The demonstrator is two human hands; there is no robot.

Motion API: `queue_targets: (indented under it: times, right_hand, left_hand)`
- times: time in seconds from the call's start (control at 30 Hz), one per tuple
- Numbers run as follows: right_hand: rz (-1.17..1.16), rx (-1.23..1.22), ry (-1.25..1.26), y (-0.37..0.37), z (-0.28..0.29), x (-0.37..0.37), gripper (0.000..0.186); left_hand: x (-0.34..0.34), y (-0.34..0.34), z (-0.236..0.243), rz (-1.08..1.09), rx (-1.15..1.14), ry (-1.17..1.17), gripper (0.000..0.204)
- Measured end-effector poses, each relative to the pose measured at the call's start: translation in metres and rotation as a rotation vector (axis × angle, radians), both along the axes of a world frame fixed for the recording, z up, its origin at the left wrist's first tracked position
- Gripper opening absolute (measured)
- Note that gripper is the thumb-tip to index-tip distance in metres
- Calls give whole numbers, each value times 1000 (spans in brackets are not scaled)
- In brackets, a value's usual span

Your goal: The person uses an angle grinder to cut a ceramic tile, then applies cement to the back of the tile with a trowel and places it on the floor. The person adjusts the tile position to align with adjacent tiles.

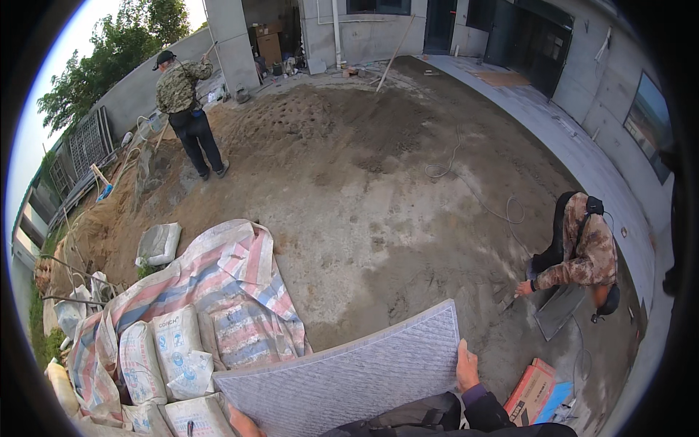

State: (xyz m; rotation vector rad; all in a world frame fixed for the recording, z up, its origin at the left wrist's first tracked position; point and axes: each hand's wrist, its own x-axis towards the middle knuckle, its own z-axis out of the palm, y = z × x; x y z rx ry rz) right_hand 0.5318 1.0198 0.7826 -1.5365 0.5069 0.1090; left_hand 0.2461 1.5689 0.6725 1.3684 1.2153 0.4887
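A large grey rectangular tile (349, 375) with a fine ribbed face is held tilted in front of my body. My right hand (467, 366) is closed round its right edge, fingers partly behind it. At the lower left corner of the tile, my left hand (246, 422) grips the edge; only part of that hand shows. Just left of the tile lie stacked white cement bags (178, 342), partly under a striped red, white and blue tarp (247, 306). To the right of my right hand is a red and white cardboard box (530, 393).
A co-worker in camouflage (582, 240) bends over a grey slab (559, 312) at the right. Another person (186, 102) stands by a sand mound (284, 120) at far left. A thin cable (484, 197) crosses the ground. A paved strip (539, 116) runs along the building.
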Motion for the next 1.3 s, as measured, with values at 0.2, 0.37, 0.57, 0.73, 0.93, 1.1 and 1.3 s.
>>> queue_targets:
  times: [0.2, 0.37, 0.57, 0.73, 0.93, 1.1, 1.3]
  right_hand:
    - [-38, -53, 8, 123, -52, 196, 64]
    - [-20, -63, 86, 192, -32, 327, 60]
    - [-135, -92, 14, 244, -10, 468, 62]
    - [-321, 69, -101, 263, 19, 553, 62]
    - [-658, -39, -54, 248, 39, 615, 67]
    - [-768, -76, 64, 196, -2, 685, 72]
    - [-817, 38, 146, 126, -9, 805, 76]
  left_hand:
    - [204, 143, -21, 142, -51, -11, 54]
    - [336, 198, 36, 235, -104, 126, 56]
    - [545, 288, 37, 51, -117, 38, 64]
    - [776, 350, 4, -402, -160, -51, 68]
    - [1028, 295, 43, -654, 37, 118, 65]
    - [1203, 186, 86, -553, -50, -29, 57]
    - [1369, 74, 136, -527, 103, 71, 58]
